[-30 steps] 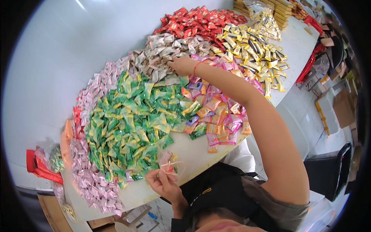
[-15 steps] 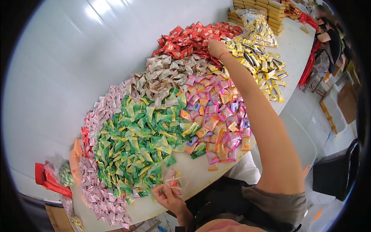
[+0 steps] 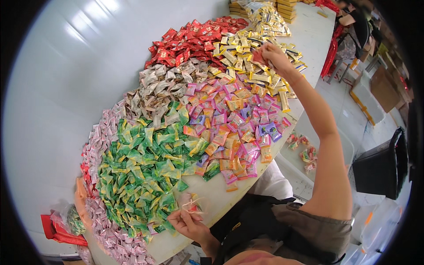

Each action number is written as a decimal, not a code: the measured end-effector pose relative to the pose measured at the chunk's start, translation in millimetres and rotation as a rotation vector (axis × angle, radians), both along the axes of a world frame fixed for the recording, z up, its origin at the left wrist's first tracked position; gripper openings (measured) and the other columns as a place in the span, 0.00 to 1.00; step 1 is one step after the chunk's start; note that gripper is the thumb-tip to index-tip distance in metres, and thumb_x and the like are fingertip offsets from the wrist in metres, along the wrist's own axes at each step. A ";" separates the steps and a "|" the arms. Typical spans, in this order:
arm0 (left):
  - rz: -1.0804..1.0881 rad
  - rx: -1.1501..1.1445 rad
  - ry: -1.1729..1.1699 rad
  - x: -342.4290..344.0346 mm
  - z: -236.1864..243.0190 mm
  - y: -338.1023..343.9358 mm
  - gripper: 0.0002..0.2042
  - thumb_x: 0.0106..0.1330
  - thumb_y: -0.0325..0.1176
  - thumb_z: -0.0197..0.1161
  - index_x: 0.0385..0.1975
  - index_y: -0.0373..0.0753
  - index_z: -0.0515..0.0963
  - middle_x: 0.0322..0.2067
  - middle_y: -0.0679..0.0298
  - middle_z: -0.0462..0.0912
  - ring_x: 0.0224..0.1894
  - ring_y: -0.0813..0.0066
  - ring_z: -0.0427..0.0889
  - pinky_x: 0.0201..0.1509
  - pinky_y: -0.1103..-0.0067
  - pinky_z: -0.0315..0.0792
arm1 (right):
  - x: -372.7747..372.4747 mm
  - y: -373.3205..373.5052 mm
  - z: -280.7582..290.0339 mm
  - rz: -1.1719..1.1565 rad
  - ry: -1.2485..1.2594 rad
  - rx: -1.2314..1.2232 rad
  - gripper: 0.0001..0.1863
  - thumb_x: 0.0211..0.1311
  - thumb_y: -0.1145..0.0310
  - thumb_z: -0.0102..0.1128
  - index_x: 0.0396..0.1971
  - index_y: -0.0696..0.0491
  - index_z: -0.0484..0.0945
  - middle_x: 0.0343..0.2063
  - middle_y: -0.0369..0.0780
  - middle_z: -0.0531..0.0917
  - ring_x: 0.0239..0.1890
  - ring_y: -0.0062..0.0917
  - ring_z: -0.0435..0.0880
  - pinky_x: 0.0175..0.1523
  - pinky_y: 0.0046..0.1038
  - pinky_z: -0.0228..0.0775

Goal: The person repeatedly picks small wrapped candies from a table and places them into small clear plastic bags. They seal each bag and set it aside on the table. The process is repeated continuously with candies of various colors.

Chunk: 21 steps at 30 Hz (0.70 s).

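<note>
My left hand [image 3: 189, 224] pinches a small clear plastic bag [image 3: 191, 203] above the table's near edge; something reddish shows inside it. Stretched out over the yellow-and-white wrapped sweets [image 3: 238, 57], my right hand [image 3: 274, 57] has a red-wrapped sweet [image 3: 259, 56] between its fingers. The pile of red-wrapped sweets [image 3: 187, 42] lies to the left of that hand. Green-and-yellow packets [image 3: 141, 163] spread beside my left hand. Pink, orange and purple packets [image 3: 234, 123] fill the middle, with beige-and-brown ones [image 3: 161, 86] behind and pale pink ones [image 3: 104, 141] along the wall.
At the far end are a clear bag of yellow sweets [image 3: 267, 20] and stacked golden boxes [image 3: 287, 9]. Below the table's right edge, a translucent tub [image 3: 335, 154] holds several filled small bags. A black bin [image 3: 380, 165] stands farther right. Another person sits at the upper right.
My right hand has moved from the red pile to over the yellow sweets, now with a red-wrapped sweet. My left hand keeps the small bag. The view has shifted, showing more of the tub.
</note>
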<state>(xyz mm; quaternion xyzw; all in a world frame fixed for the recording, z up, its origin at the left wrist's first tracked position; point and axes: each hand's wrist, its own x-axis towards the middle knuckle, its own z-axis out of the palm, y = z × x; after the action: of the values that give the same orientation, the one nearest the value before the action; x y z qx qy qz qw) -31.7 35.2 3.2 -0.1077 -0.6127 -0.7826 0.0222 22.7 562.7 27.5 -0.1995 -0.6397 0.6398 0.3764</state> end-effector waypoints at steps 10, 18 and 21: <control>0.051 -0.100 0.036 1.8 2.5 -5.6 0.03 0.65 0.24 0.53 0.30 0.35 0.67 0.19 0.67 0.68 0.16 0.87 0.63 0.20 0.89 0.58 | 38.3 4.1 -46.2 -0.235 -0.820 0.909 0.18 0.39 0.53 0.65 0.26 0.53 0.82 0.25 0.43 0.82 0.27 0.37 0.80 0.35 0.36 0.71; 0.099 -0.255 0.167 -2.6 9.0 3.1 0.04 0.63 0.25 0.58 0.30 0.32 0.71 0.21 0.64 0.74 0.21 0.84 0.71 0.26 0.87 0.67 | 27.5 -129.9 56.5 0.051 -0.382 0.485 0.10 0.46 0.70 0.63 0.29 0.58 0.75 0.20 0.36 0.79 0.25 0.22 0.78 0.32 0.27 0.72; 0.030 -0.264 0.187 0.6 0.1 11.4 0.05 0.63 0.27 0.59 0.31 0.31 0.72 0.24 0.62 0.76 0.23 0.82 0.74 0.28 0.86 0.69 | 34.3 -253.4 27.2 0.494 -0.181 0.669 0.12 0.49 0.68 0.61 0.35 0.54 0.75 0.28 0.39 0.78 0.31 0.29 0.79 0.34 0.30 0.70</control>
<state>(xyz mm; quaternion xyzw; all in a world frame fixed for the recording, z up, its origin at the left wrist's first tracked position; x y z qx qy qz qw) -31.1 46.6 3.2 -0.1726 -0.7070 -0.6816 0.0765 57.0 309.4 54.7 0.0378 -0.8711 0.4477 0.1981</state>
